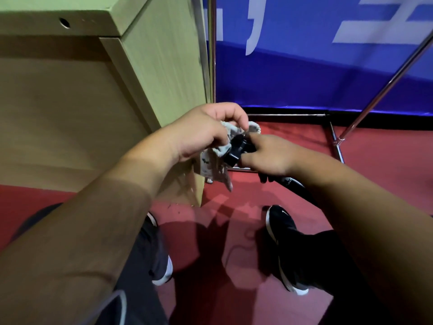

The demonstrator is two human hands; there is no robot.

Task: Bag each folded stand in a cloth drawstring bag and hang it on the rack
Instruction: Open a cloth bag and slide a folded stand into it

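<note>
The bag (223, 148) is pale grey-white cloth, with small dark printed marks on the part that hangs down. The stand (234, 156) is plain black, with faint pale lettering lower down. The floor (379, 174) is deep red. The wall (328, 73) is bright blue with large white shapes and a black strip (293, 111) along its foot. The cabinet (159, 55) is light tan wood grain. The rack (384, 90) is shiny silver. The shoes (281, 228) are black with white soles.

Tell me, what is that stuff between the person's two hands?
In the head view, two things lie between them: a grey cloth bag, pinched by the left hand, and a black folded stand, held by the right hand, its end at the bag's mouth.
</note>
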